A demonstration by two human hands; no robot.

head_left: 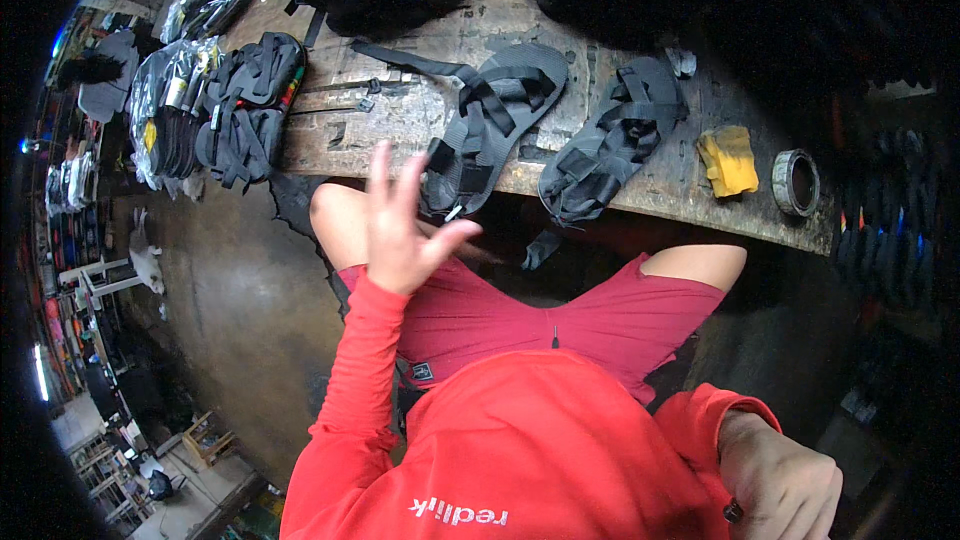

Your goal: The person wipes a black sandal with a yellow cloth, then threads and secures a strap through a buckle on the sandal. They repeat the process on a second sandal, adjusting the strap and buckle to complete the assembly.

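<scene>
Near the wooden table's edge [680, 175], the person's left hand [408, 230] is spread wide, visibly holding nothing; a black strapped sandal [500, 120] lies just right of its fingers. Well apart, at lower right, the right hand [785, 475] curls; its grip cannot be told.

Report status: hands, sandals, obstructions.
Left hand open, fingers spread. Right hand curled, grip unclear. Left sandal, right sandal on bench. Yellow cloth beside right sandal, not blocking.
</scene>
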